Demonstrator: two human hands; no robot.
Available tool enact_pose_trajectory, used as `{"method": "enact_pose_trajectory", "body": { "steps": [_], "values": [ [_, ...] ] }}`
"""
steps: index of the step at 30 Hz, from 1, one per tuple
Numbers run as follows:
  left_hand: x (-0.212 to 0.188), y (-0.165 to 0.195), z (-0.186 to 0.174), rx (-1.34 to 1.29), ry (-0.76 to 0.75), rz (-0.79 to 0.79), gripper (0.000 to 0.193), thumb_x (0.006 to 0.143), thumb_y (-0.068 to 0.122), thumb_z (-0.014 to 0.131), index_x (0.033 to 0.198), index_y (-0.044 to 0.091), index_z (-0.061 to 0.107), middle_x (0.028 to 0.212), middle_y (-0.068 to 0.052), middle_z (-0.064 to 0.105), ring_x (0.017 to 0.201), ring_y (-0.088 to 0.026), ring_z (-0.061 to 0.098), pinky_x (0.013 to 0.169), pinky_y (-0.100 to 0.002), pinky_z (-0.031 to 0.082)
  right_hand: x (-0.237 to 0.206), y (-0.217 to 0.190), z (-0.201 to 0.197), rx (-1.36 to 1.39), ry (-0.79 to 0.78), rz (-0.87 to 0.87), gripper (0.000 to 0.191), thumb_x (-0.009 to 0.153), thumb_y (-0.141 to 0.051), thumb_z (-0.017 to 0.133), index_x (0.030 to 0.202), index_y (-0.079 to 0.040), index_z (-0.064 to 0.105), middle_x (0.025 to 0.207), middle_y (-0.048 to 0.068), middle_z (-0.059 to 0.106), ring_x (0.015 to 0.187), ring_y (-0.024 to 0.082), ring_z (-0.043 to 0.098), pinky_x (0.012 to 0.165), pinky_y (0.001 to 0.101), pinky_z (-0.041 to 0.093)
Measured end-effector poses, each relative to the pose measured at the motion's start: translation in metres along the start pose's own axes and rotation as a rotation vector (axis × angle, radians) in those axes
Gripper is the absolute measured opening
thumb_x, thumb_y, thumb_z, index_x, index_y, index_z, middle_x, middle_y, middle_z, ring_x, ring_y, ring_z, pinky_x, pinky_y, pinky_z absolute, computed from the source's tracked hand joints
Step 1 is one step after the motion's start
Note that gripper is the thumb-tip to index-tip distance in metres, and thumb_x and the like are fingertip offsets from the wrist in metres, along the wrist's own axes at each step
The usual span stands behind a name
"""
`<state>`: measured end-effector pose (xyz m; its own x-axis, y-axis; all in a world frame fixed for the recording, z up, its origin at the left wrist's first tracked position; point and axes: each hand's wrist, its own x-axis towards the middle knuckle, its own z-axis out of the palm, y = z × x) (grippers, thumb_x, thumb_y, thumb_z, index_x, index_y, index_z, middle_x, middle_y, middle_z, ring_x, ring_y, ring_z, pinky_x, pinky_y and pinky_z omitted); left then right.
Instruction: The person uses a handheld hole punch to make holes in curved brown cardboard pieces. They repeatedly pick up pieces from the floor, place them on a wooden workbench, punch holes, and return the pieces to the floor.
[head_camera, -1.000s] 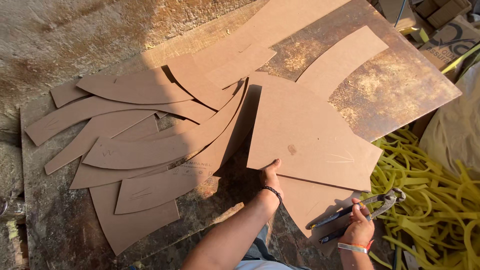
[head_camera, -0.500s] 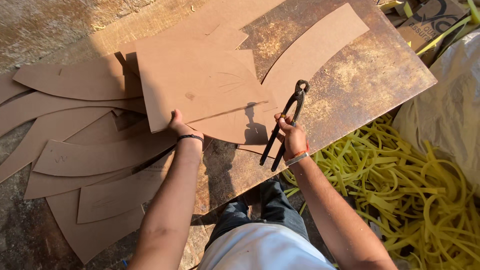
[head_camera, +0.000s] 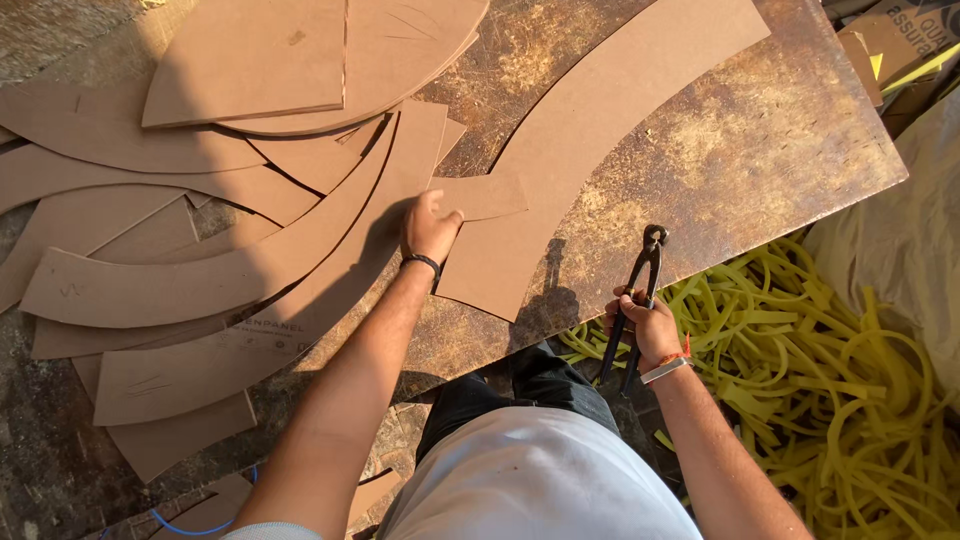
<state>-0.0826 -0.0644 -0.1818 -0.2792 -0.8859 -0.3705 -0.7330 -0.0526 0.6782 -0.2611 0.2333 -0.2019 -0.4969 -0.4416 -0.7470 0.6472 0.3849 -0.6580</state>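
Note:
My left hand (head_camera: 428, 227) rests flat on a pile of curved brown cardboard pieces (head_camera: 230, 260) spread over a rusty metal table (head_camera: 760, 150), its fingers at the edge of a small piece (head_camera: 485, 195). A long curved cardboard strip (head_camera: 590, 130) lies just to the right of that hand. My right hand (head_camera: 645, 325) grips the handles of black pincers (head_camera: 640, 290), whose jaws point up at the table's front edge. A large rounded cardboard sheet (head_camera: 250, 60) lies at the top left of the pile.
A heap of yellow strips (head_camera: 830, 380) lies on the ground to the right of the table. A pale sack (head_camera: 900, 260) and a cardboard box (head_camera: 880, 50) sit at the far right. Small cardboard scraps and a blue cord (head_camera: 190, 525) lie on the ground below left.
The large sheet my left hand held now lies at the top left, and that hand rests on the smaller curved pieces. My right hand with the pincers has dropped toward the table's edge.

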Motion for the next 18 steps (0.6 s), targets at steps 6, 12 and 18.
{"method": "enact_pose_trajectory", "body": {
  "steps": [6,12,18],
  "values": [
    [-0.065,-0.017,0.062,0.376,-0.031,-0.042,0.091,0.079,0.035,0.079,0.153,0.01,0.033,0.162,-0.022,0.018,0.15,-0.039,0.02,0.115,-0.057,0.025,0.025,-0.021,0.01,-0.024,-0.064,0.029,0.016,0.102,-0.014,0.057,0.113,-0.004,0.063,0.089,0.009,0.068,0.077,0.023,0.068,0.069,0.0403,0.058],
    [-0.031,-0.065,0.005,0.187,-0.158,0.118,0.051,0.086,0.029,0.072,0.133,0.014,0.062,0.141,-0.012,0.062,0.133,-0.032,0.058,0.111,-0.046,0.047,0.058,-0.05,0.082,-0.256,-0.265,-0.024,0.019,0.099,-0.008,0.058,0.117,-0.003,0.062,0.09,0.009,0.068,0.078,0.023,0.069,0.072,0.0392,0.058],
    [-0.025,-0.148,-0.103,0.424,0.128,-0.095,0.089,0.081,0.022,0.081,0.156,0.016,0.033,0.162,-0.013,0.033,0.145,-0.036,0.037,0.117,-0.05,0.035,0.064,-0.043,0.176,-0.436,-0.462,-0.049,0.028,0.093,-0.007,0.063,0.121,-0.001,0.063,0.089,0.011,0.067,0.076,0.024,0.068,0.072,0.0385,0.057]
  ]
}}
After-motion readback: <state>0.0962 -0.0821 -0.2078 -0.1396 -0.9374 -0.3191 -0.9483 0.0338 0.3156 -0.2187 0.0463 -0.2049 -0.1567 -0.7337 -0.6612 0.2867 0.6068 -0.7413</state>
